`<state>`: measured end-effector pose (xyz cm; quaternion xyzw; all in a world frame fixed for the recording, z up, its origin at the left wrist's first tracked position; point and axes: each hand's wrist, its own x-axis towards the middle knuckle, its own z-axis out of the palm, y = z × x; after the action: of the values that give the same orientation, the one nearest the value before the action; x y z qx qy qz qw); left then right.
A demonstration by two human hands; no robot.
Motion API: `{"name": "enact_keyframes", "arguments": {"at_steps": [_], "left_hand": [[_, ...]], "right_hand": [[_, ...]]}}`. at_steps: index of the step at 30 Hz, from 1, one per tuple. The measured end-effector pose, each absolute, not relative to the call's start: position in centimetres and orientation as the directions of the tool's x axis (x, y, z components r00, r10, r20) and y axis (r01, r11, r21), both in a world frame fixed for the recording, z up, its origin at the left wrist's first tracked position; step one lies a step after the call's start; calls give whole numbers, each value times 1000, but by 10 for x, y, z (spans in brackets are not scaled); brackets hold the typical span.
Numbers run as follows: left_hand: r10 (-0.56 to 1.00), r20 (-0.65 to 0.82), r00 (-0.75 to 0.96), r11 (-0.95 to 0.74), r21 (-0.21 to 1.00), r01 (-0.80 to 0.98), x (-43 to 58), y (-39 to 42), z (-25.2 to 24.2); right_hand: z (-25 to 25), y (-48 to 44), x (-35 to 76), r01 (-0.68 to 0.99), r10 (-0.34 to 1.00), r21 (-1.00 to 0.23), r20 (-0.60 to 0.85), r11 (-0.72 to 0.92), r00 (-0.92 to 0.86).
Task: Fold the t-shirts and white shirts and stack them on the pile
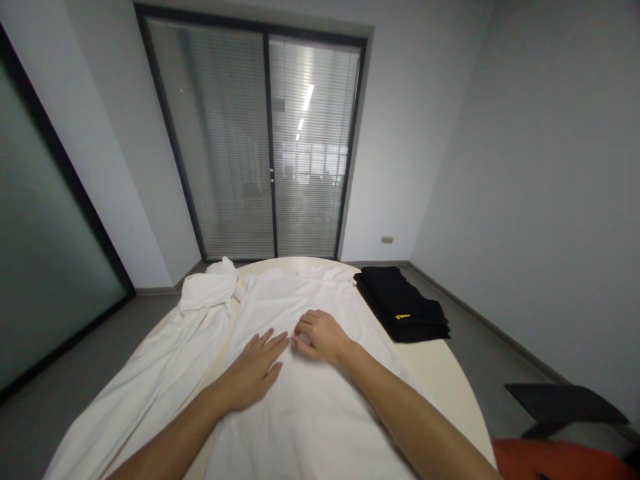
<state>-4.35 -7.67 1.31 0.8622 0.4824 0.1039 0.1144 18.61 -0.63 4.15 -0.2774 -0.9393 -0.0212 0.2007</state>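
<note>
A white garment (310,413), probably a shirt, lies spread lengthwise on the round table, with soft creases across it. My left hand (255,370) rests on its middle, palm down with the fingers stretched out and apart. Close to those fingertips is my right hand (320,337), its fingers curled and the thumb drawn in towards the index finger. Whatever the right fingertips may pinch is too small to make out. To the left lies a pile of loose white cloth (165,360), bunched at its far end and hanging over the table edge.
A stack of folded black clothes (400,303) with a small yellow mark sits at the table's (450,380) right edge. An orange-red chair (555,460) with a black armrest (565,403) stands at the lower right. Glass panels with blinds (225,147) rise beyond the table.
</note>
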Motion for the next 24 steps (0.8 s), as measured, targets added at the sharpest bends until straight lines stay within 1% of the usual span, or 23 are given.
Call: {"name": "enact_keyframes", "arguments": {"at_steps": [3,6,8,10,11,13,15,16,18,20,22,23,24], "left_hand": [[884,196,425,-467,428,774,-50,-65,6],[931,266,251,-362,579,730,-55,-55,3],[950,280,141,-295,644,706,-56,-50,3],[955,289,69,-256,683,684,-57,-47,3],[954,298,42,-246,693,678,-58,-46,4],[944,329,-5,-235,688,686,-59,-43,4],[926,376,-43,-230,651,723,-62,-41,3],[914,402,-53,-232,625,746,-63,-39,2],[894,445,-57,-235,574,785,-66,-36,-2],[885,461,-67,-222,544,809,-69,-32,-7],[883,460,-94,-189,531,826,-70,-30,-13],[881,461,-112,-170,527,833,-71,-29,-16],[877,463,-129,-153,524,838,-71,-28,-19]], "right_hand": [[43,-27,167,245,246,-47,357,968,-901],[38,-55,146,-42,-18,-68,313,997,-950],[35,-74,137,-170,-149,-49,284,984,-947],[33,-91,133,-250,-250,31,243,968,-937],[31,-98,132,-266,-278,79,225,961,-934],[28,-111,132,-257,-287,160,212,953,-934],[23,-122,129,-218,-259,194,217,957,-941],[19,-126,127,-206,-246,189,218,960,-944],[14,-129,120,-228,-252,134,202,964,-946],[12,-123,114,-304,-306,39,189,952,-933],[17,-104,112,-328,-313,-48,204,943,-928],[22,-91,113,-292,-269,-77,216,953,-938],[28,-76,116,-194,-167,-95,237,976,-957]]}}
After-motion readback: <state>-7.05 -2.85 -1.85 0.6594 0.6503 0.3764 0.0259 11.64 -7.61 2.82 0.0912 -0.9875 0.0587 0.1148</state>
